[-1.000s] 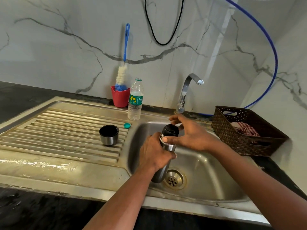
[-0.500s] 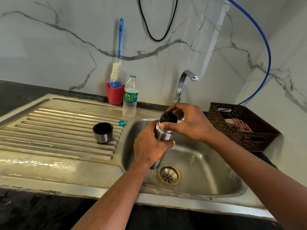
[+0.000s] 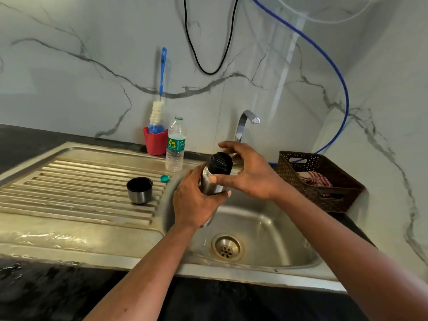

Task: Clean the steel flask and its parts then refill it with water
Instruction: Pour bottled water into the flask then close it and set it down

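My left hand (image 3: 193, 200) grips the body of the steel flask (image 3: 209, 185), held tilted above the sink basin (image 3: 266, 230). A black stopper (image 3: 219, 163) sits in the flask's mouth. My right hand (image 3: 249, 174) is cupped around the stopper, thumb across the flask's neck and fingers behind the stopper. The flask's steel cup lid (image 3: 139, 190) stands mouth up on the ribbed drainboard (image 3: 76, 193). The lower part of the flask is hidden behind my left hand.
A plastic water bottle (image 3: 175, 144) stands uncapped behind the sink, its green cap (image 3: 164, 178) lying nearby. A red holder (image 3: 155, 141) with a blue bottle brush (image 3: 159, 105) is at the wall. The tap (image 3: 245, 123) and a brown basket (image 3: 319, 181) are to the right.
Both hands have lifted the flask higher above the basin. My right hand has shifted its hold around the black stopper.
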